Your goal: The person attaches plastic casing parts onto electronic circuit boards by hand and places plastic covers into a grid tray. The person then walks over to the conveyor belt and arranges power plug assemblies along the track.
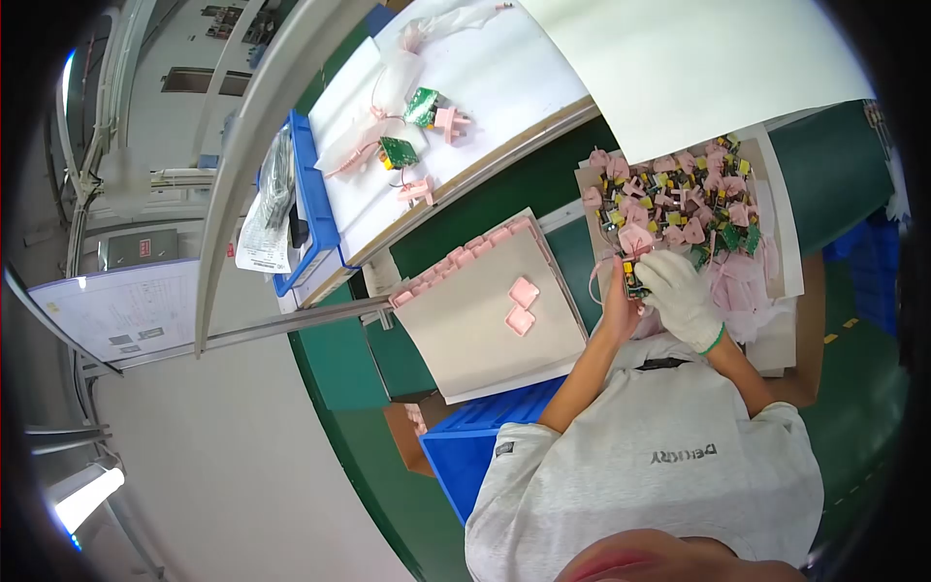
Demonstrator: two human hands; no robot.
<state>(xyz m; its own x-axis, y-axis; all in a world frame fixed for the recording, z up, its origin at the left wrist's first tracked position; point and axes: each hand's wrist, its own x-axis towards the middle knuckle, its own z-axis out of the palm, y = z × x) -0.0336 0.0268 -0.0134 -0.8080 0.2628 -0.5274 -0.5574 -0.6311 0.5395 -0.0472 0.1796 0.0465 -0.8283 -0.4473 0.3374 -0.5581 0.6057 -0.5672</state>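
Board (465, 335) near bare hand (621, 308): 2 loose pink pieces (524, 292).

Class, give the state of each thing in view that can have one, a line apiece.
Left hand: bare, gripping circuit assembly
Right hand: gloved, at circuit assembly
Two pink shells: lying on cardboard
Loose parts: heaped
Upper blue bin: open, holding clear plastic
Lamp: lit
Two green boards: exposed

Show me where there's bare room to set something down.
The board is bare around two loose caps, up to its edge's pink row. Crowded: the parts pile, just beyond the left hand and right hand.
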